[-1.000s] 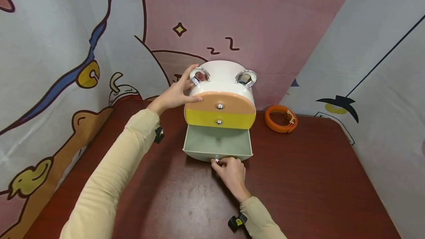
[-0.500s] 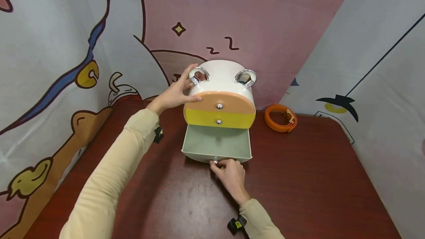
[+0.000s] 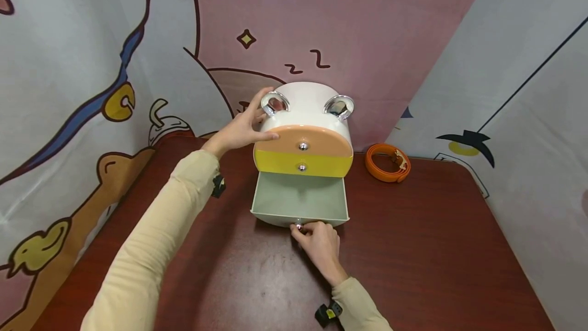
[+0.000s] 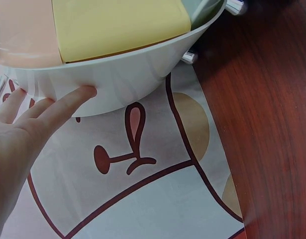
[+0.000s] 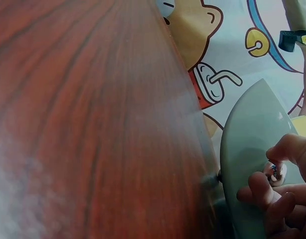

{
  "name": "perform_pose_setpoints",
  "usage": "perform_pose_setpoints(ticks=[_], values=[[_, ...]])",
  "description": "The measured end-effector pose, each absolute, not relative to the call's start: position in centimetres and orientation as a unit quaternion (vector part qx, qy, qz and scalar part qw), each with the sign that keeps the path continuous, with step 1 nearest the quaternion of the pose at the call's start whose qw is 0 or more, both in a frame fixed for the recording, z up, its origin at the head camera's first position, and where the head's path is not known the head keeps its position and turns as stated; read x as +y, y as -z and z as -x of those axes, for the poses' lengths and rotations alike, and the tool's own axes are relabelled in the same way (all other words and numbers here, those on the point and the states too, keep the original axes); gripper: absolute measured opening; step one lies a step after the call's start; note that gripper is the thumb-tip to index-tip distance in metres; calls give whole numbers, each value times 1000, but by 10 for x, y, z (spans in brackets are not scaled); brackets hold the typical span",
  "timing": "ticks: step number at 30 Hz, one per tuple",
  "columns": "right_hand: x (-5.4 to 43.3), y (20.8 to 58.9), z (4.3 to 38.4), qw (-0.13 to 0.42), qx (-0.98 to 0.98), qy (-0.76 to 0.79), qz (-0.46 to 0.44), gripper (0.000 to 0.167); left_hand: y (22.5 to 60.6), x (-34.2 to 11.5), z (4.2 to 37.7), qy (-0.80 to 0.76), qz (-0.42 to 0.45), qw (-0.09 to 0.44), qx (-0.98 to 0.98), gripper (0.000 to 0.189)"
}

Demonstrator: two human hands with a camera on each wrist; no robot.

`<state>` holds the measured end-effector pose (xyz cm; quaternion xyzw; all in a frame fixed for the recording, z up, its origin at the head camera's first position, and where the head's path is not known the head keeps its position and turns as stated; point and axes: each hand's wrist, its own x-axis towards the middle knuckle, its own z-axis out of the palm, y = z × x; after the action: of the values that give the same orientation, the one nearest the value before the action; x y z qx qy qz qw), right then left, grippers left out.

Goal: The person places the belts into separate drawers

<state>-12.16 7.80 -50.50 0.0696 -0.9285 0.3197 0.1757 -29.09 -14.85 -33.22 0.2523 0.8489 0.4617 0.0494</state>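
A small white drawer cabinet (image 3: pixel 305 101) with two shiny ear-shaped rings stands at the back of the table. Its peach top drawer (image 3: pixel 317 139) and yellow middle drawer (image 3: pixel 321 161) are pushed in. The pale green bottom drawer (image 3: pixel 298 198) is pulled well out, with nothing seen inside. At the cabinet's left side, my left hand (image 3: pixel 241 129) presses outspread fingers on the white wall, its thumb lying on the peach front. Thumb and forefinger of my right hand (image 3: pixel 319 244) pinch the bottom drawer's round silver knob (image 5: pixel 275 173), partly covered by the fingers.
A coiled orange belt (image 3: pixel 388 163) lies on the dark red wooden table (image 3: pixel 441 249) to the right of the cabinet. Behind the table hangs a printed cartoon cloth (image 3: pixel 367 40), close to the cabinet's back.
The green bottom drawer has come out very slightly further toward me with my right hand on its knob, then stayed. My left hand keeps its place on the cabinet.
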Motion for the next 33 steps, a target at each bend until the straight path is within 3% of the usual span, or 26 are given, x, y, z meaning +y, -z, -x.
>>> perform_pose_setpoints(ticks=[33], values=[[77,507,109,158,-933,-317,-66,45,328,-147,287,-467,-251,57,846,106]])
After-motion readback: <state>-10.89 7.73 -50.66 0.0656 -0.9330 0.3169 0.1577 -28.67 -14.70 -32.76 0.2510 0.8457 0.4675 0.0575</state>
